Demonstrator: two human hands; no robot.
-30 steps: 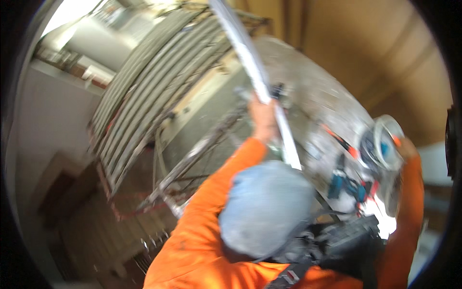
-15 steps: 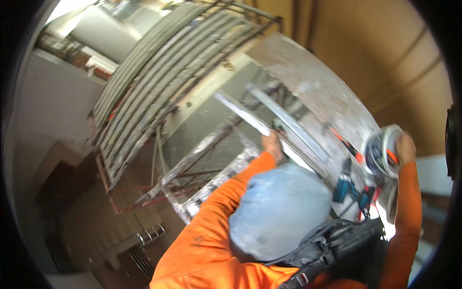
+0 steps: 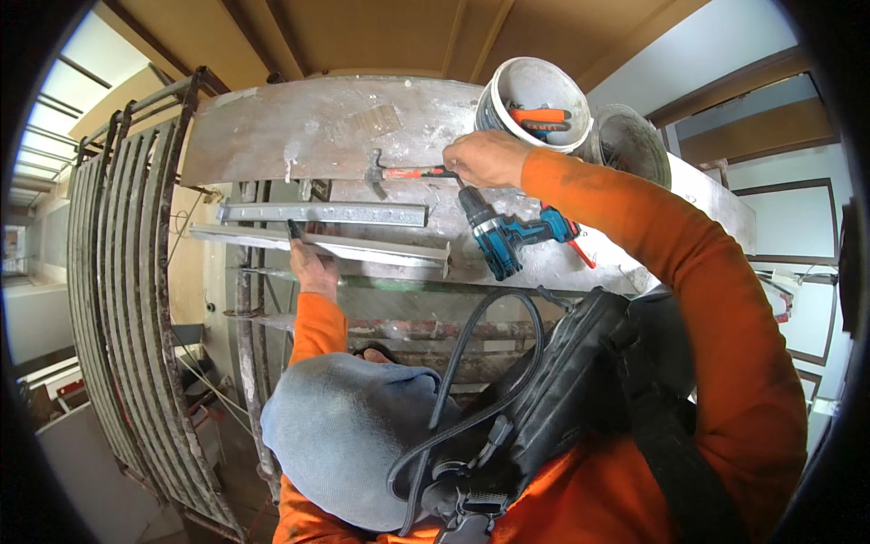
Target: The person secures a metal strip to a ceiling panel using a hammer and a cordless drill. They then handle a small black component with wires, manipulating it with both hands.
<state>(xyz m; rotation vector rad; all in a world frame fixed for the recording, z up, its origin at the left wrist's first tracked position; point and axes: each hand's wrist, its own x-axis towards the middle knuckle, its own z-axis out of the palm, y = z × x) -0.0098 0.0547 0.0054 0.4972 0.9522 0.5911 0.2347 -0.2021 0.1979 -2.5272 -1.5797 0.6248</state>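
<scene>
So, hands apart: left hand (image 3: 314, 272) clamped on white rail (image 3: 372, 248), right hand (image 3: 489, 160) at hammer (image 3: 412, 172) handle end, grip unclear. Drill (image 3: 497, 238) below right hand, bucket (image 3: 539, 82) just beyond.

A dark object (image 3: 294, 228) at the left hand (image 3: 314, 270) is too small to identify, while the right hand (image 3: 489, 159) obscures its own grip beside the hammer (image 3: 412, 172). A white bucket (image 3: 542, 80) conceals an orange-handled tool's (image 3: 542, 115) lower end; the orange sleeve (image 3: 634, 208) partly hides a grey bucket (image 3: 654, 136).
</scene>
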